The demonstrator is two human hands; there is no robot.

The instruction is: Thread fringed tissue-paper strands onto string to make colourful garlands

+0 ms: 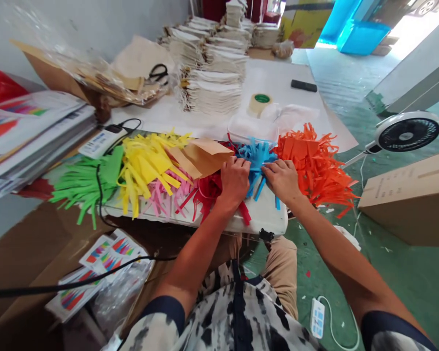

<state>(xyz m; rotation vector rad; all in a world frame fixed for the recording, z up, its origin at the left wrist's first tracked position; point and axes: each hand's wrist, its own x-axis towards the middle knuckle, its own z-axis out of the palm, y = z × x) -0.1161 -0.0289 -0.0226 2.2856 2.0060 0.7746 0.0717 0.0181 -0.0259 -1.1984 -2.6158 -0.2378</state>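
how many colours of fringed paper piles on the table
6, left to right: green, yellow, pink, red, blue, orange. Others may lie hidden beneath.

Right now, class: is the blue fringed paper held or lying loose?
Held. The left hand and the right hand both grip the blue fringed paper, between the red pile and the orange pile.

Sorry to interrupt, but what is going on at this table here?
A person's left hand and right hand both rest on a pile of blue fringed paper strips near the white table's front edge. A red fringed pile lies to its left, an orange fringed pile to its right. Whether either grip is closed on a strip is unclear.
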